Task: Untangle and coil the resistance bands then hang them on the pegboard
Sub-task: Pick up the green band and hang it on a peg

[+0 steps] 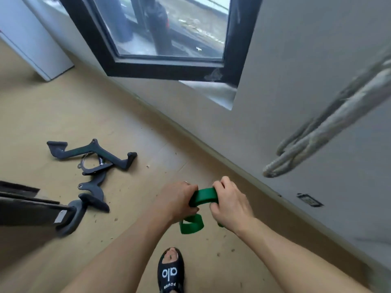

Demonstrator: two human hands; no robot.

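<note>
Tan floor [63, 115] by a window [165, 28], one green band [204, 196] gripped by left hand [176, 199] and right hand [229, 200], two dark handles [91, 153], one sandal [170, 271] reading "alo"

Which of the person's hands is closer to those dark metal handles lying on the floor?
Left. The left hand grips the green band on the side toward the dark handles; the right hand grips the band's far side, nearer the wall.

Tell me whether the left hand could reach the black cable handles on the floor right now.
Probably not yet. The left hand grips the green resistance band together with the right hand. The black cable handles lie apart on bare floor, nothing blocking them, so letting go and stooping should suffice.
</note>
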